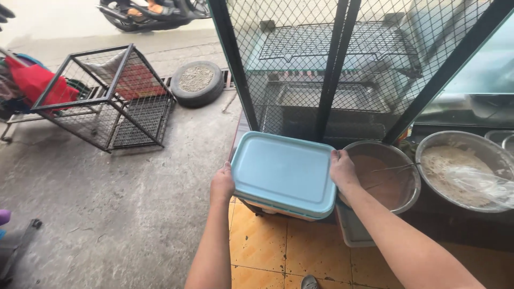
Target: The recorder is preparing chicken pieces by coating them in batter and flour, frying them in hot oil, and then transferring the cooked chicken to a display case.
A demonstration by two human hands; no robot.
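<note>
Two hands: left hand (221, 184) and right hand (342, 170) clasp opposite short sides of the pale blue lidded box (284, 174), held level above the orange tiled floor (257, 241).
Risk: likely slip, only fingertips gripping the rims.
Beside: brown-filled steel bowl (388, 174); plastic-draped bowl (466, 168).
Beyond: black mesh screen (321, 69), tipped wire cage (107, 96), tyre (197, 82).
Labels: none visible.

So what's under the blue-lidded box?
The box, held by left hand and right hand, hides most beneath; only orange tiles and a grey tray show.
</note>
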